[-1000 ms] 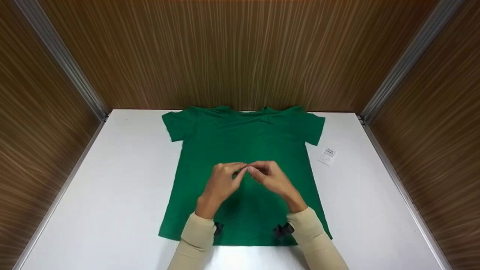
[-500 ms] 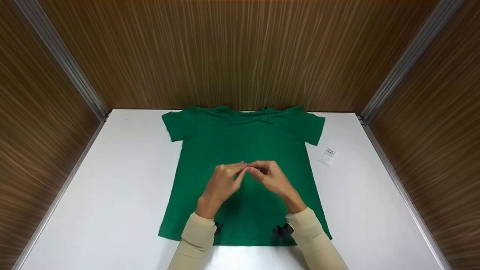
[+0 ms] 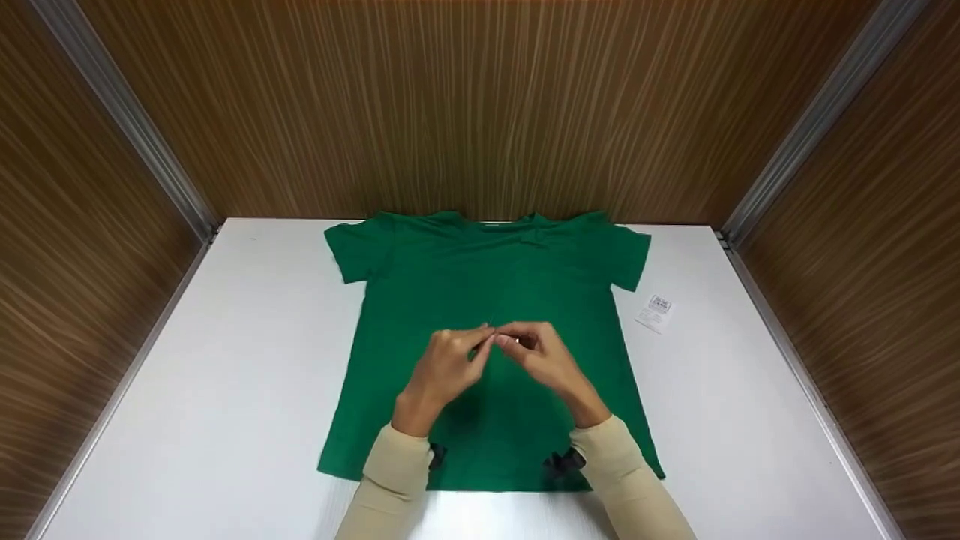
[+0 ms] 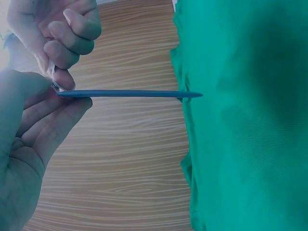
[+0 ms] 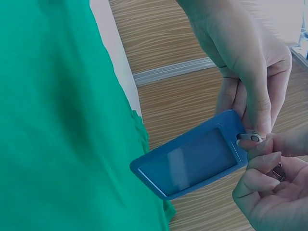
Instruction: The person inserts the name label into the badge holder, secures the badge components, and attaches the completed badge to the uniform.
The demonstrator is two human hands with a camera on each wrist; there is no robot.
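Over the green T-shirt [image 3: 487, 285], both hands meet at their fingertips. My left hand [image 3: 442, 367] pinches the slotted end of a blue badge holder [image 5: 187, 154] between thumb and fingers. The holder has a clear window and appears edge-on in the left wrist view. A pale strap with a snap button [image 5: 253, 137] lies at the slot, among the fingertips of both hands. My right hand [image 3: 547, 356] pinches this badge clip, its metal part [image 5: 277, 172] showing inside the curled fingers. From the head, the hands mostly hide the holder.
A white printed card [image 3: 655, 313] lies right of the shirt on the white table [image 3: 225, 375]. Wood-grain panels [image 3: 480, 105] rise at the back and both sides. The shirt lies flat, sleeves spread, collar near the back panel.
Both hands stay in the same place above the shirt, with only slight movement at the fingertips. Shirt and card have not moved.
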